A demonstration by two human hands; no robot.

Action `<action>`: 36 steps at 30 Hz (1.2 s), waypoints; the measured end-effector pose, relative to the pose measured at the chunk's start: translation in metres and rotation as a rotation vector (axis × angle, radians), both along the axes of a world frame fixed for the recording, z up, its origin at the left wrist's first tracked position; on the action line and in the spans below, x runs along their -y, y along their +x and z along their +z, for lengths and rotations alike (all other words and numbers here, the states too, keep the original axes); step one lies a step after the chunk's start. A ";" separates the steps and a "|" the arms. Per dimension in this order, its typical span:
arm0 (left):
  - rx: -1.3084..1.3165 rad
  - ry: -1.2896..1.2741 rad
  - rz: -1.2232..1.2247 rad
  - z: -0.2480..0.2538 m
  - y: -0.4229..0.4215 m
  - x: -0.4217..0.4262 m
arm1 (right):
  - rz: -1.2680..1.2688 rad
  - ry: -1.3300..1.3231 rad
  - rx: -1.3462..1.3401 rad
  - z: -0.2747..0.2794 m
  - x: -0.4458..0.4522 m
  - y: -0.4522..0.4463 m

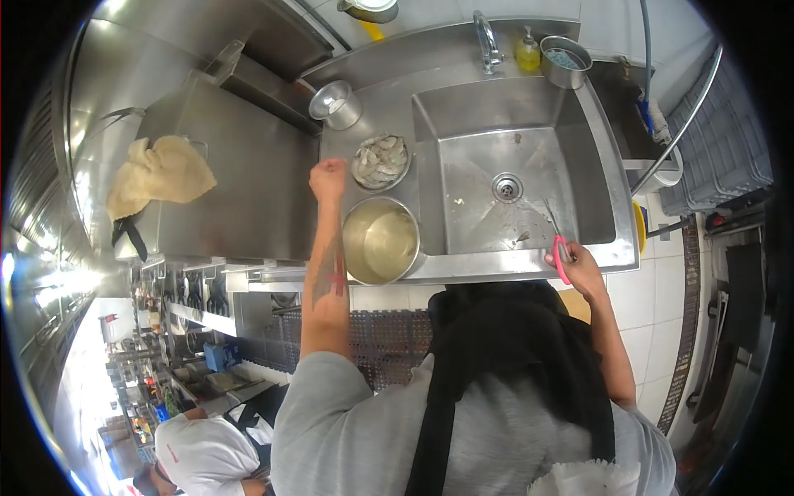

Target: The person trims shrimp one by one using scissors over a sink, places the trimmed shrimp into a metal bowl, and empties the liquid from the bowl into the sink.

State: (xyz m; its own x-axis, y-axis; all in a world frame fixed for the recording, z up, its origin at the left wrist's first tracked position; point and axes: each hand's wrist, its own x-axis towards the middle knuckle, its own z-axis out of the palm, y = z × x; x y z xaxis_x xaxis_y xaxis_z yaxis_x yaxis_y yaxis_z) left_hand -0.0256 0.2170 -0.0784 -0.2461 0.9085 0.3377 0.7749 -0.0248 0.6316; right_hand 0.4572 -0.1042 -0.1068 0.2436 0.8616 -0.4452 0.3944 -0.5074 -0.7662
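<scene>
Pink-handled scissors [561, 259] are held in my right hand [581, 269] over the front right edge of the steel sink [496, 219], blades pointing up over the basin. My left hand [328, 177] is closed at the counter's left side, beside a bowl of greyish shrimp-like pieces [381, 161]; whatever it holds, if anything, is hidden. Just below that bowl stands a large round metal pot [381, 240] with cloudy liquid. Small bits of residue lie on the sink floor around the drain [507, 188].
An empty-looking metal pot [336, 105] stands behind the shrimp bowl. Along the sink's back are a faucet [488, 45], a yellow soap bottle [527, 51] and another metal pot [566, 64]. A beige cloth [161, 176] lies on the left steel surface. A person in white [207, 450] is at lower left.
</scene>
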 end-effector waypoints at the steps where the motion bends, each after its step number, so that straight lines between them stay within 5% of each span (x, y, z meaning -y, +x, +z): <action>1: -0.056 -0.127 -0.045 0.002 0.002 0.009 | -0.004 -0.006 -0.014 -0.006 0.001 0.002; 5: -0.225 -0.526 -0.036 0.006 0.038 0.028 | 0.028 0.010 -0.053 -0.006 -0.002 0.000; 12: -0.438 -0.480 0.079 -0.019 0.071 0.028 | 0.088 -0.009 0.002 0.023 -0.014 -0.004; 17: -0.646 -0.538 -0.226 -0.027 0.038 -0.018 | 0.018 -0.009 0.012 0.017 0.003 0.002; 22: -0.340 -0.337 -0.567 0.126 0.122 0.022 | -0.020 -0.029 -0.043 0.011 0.018 0.010; 26: -0.371 -0.373 -0.689 0.186 0.194 0.033 | -0.010 0.006 -0.034 0.008 0.018 0.009; 31: -0.375 -0.153 -0.796 0.159 0.191 0.024 | 0.023 -0.002 -0.045 0.021 0.011 0.009; 35: -0.432 -0.384 -0.432 0.173 0.156 0.063 | 0.000 0.016 -0.084 0.015 0.012 0.012; 36: -0.388 -0.166 -0.487 0.155 0.136 0.072 | 0.008 0.016 -0.084 0.010 0.013 0.015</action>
State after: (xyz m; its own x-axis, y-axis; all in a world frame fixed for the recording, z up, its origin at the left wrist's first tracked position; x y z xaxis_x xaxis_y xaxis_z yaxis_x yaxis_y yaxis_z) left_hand 0.1101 0.1446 0.0764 0.3193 0.9333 0.1642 0.8726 -0.3572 0.3333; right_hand 0.4722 -0.1169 -0.0965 0.1990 0.8707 -0.4497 0.3324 -0.4917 -0.8048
